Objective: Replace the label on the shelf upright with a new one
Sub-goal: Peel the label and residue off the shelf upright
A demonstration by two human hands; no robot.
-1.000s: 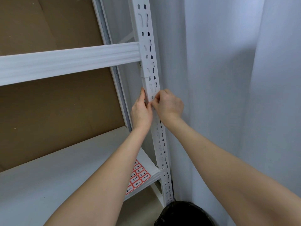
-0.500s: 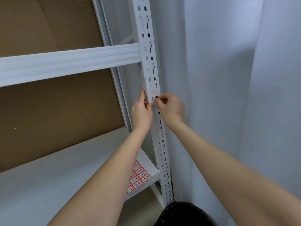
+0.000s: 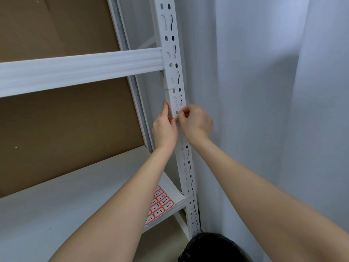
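The white slotted shelf upright (image 3: 174, 76) runs down the middle of the view. My left hand (image 3: 164, 129) grips its left edge just below the joint, thumb pointing up along the metal. My right hand (image 3: 197, 123) is at the same height on the right, fingertips pinched together against the front face of the upright. Whatever they pinch is hidden by the fingers, and no label shows on the upright. A sheet of red-bordered labels (image 3: 160, 204) with handwritten numbers lies on the lower shelf board (image 3: 56, 205), partly under my left forearm.
A white cross beam (image 3: 79, 69) joins the upright above my hands. Brown cardboard (image 3: 66, 129) backs the shelf. A white curtain (image 3: 264, 110) hangs close on the right. A black bin (image 3: 211, 248) stands on the floor at the upright's foot.
My right fingertips have crept slightly down the front of the upright. My left hand has stayed in place on its edge.
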